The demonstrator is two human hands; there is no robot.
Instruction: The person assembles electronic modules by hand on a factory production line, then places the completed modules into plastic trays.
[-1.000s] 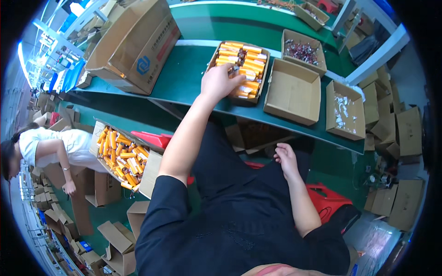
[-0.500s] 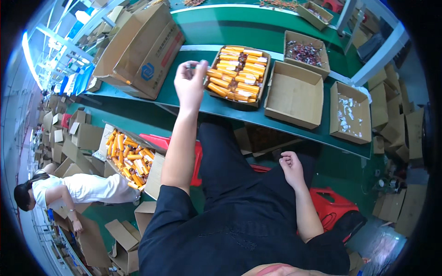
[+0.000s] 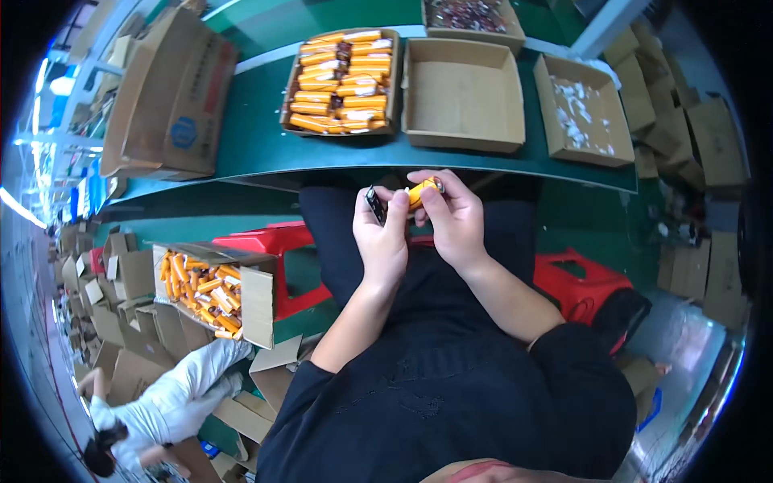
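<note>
In front of my lap, both hands are raised close together. My left hand [image 3: 382, 236] pinches a small black piece with pale marks [image 3: 375, 205], which looks like a circuit board. Between the thumb and fingers of my right hand [image 3: 457, 219] is an orange battery-like cylinder [image 3: 420, 193], its inner end near my left thumb. Beyond them, on the green bench, stands a shallow cardboard box [image 3: 393, 121] packed with rows of similar orange cylinders [image 3: 364, 102]. Fingers hide part of both held pieces.
On the bench are a bare-bottomed cardboard tray [image 3: 463, 92], a tray with white scraps [image 3: 620, 133], a tray of dark reddish small parts [image 3: 467, 14] and a tall carton [image 3: 173, 105]. Left of me sits a carton of loose orange cylinders [image 3: 259, 306] by a red stool [image 3: 278, 241]. A person [image 3: 161, 402] bends nearby.
My left hand has come back from the box of orange cylinders to my lap. My right hand has risen to meet it. Both now hold pieces; the view has shifted.
</note>
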